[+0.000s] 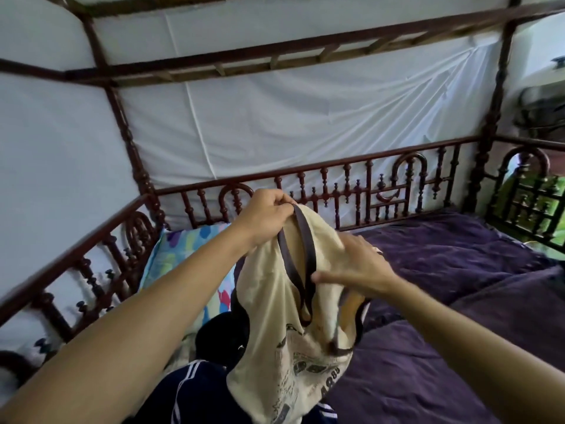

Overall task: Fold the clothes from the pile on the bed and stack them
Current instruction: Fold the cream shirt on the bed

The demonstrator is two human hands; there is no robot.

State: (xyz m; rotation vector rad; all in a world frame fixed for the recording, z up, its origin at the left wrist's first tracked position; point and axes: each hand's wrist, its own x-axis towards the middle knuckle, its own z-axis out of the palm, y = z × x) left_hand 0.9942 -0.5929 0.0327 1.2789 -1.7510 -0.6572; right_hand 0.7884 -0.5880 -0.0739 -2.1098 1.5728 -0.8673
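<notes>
Seemingly early: a cream printed T-shirt [275, 301], unfolded, is pinched at its brown neckband [306, 237] by the left hand [269, 215] and the right hand [357, 267]; dark garments [195, 390] are piled beneath, no stack seen.

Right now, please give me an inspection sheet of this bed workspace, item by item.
Surface: purple bed cover, rumpled.
Job's things: cream T-shirt held up; navy striped garment and black garment below it.
Clutter: colourful pillow by the rail.
Hands: left hand grips the top of its collar; right hand pinches the collar trim.
Cables: nothing seen.
Surroundings: carved wooden bed rail, white cloth behind it.
</notes>
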